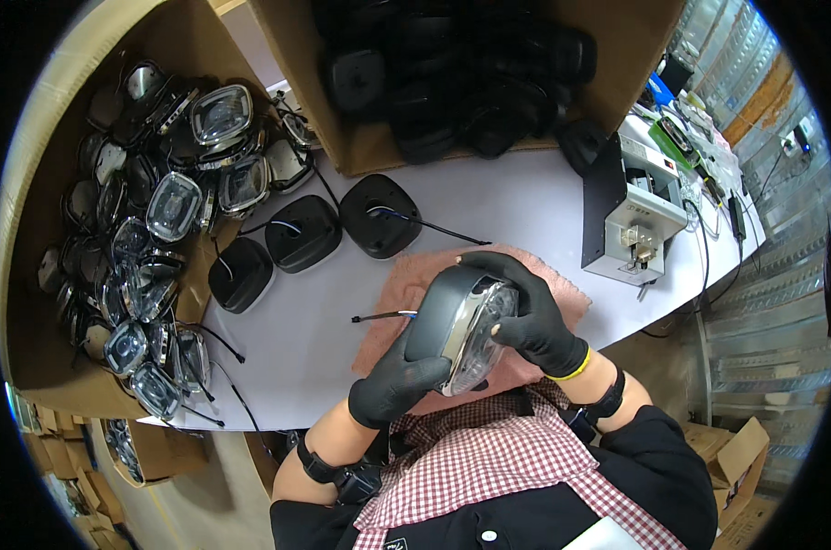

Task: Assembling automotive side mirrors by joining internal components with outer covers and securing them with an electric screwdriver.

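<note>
A lamp (440, 310) with a black housing, a chrome rim and a clear lens is tilted on its side between my gloved hands. My left hand (399, 383) grips its near left side, thumb along the rim. On the far right side my right hand (541, 323) wraps round it, fingers over the top and thumb at the lens. A short cable (379, 317) with a connector sticks out of the housing's back. Under the lamp lies a pink cloth (397, 284). Past it, three black housings (379, 216) with cables rest back-up on the white table.
A carton (35, 183) heaped with chrome-rimmed lenses (172, 207) stands at the left. Another box (631, 37) at the back holds several black housings (489, 101). To the right is a grey-and-black bench device (640, 215), with cables and tools beyond it along the corrugated metal wall (754, 367).
</note>
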